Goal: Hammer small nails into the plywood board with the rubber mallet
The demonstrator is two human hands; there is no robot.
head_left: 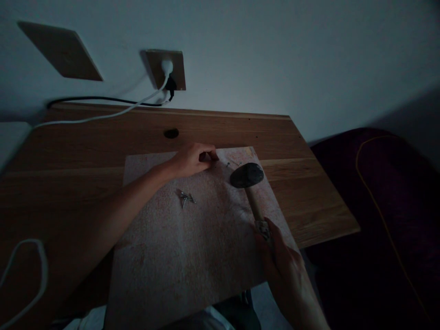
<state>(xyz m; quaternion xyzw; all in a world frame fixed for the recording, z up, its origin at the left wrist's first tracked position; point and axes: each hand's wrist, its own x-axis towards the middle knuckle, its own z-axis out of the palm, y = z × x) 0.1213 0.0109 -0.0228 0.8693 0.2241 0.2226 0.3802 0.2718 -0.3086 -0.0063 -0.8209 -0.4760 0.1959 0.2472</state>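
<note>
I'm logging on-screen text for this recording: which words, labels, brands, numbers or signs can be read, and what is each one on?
No text can be read.
Mallet handle: mottled patch by the right hand, too dark and blurred to tell whether it bears print.
Mallet head, board, wall socket plate: no legible marking.

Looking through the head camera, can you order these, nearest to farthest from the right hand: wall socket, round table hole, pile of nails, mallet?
1. Mallet: gripped in the right hand.
2. Pile of nails: on the board, forward and left.
3. Round table hole: left, beyond the board.
4. Wall socket: left, up on the wall.
</note>
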